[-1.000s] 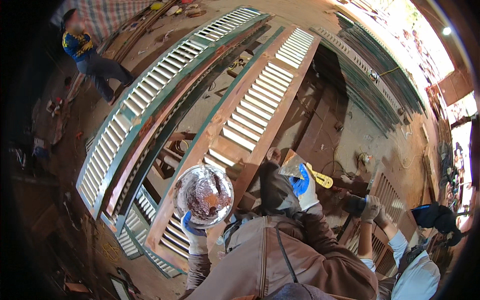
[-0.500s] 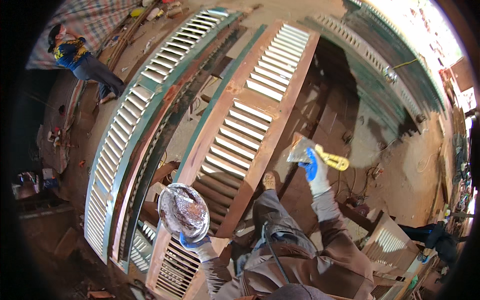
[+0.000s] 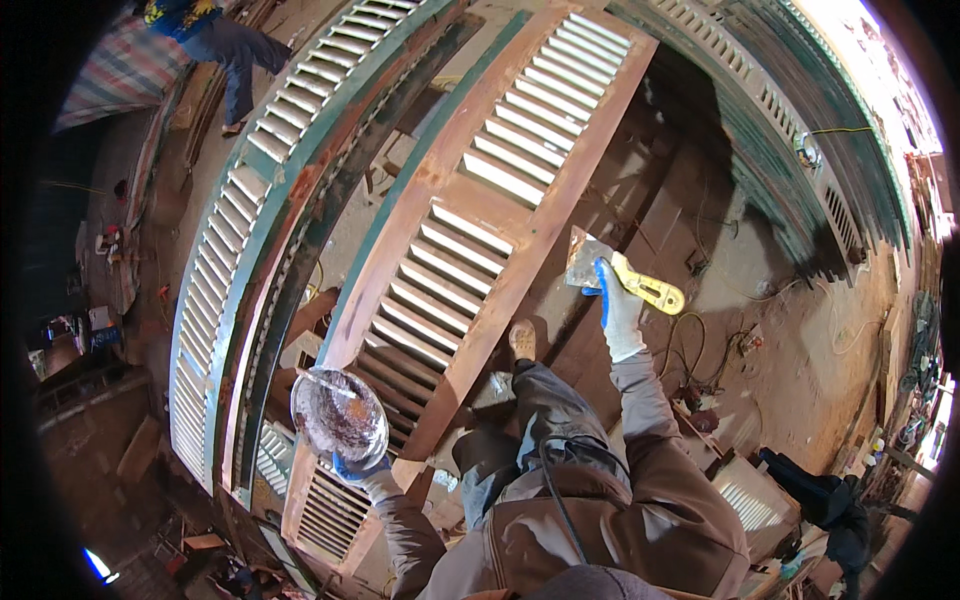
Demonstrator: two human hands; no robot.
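Blue-gloved right hand (image 3: 621, 314) well forward

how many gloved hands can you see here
2: the left hand holds the round bowl, lower left; the right hand grips the yellow-handled scraper, right of centre. Others may be hidden.

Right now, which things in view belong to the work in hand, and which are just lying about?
In use, as far as I can judge:
- yellow-handled scraper, in the right hand
- metal bowl, in the left hand
- probably the brown louvred panel in front

Apparently just lying about:
- striped sheet, upper left
- looped cable on the floor
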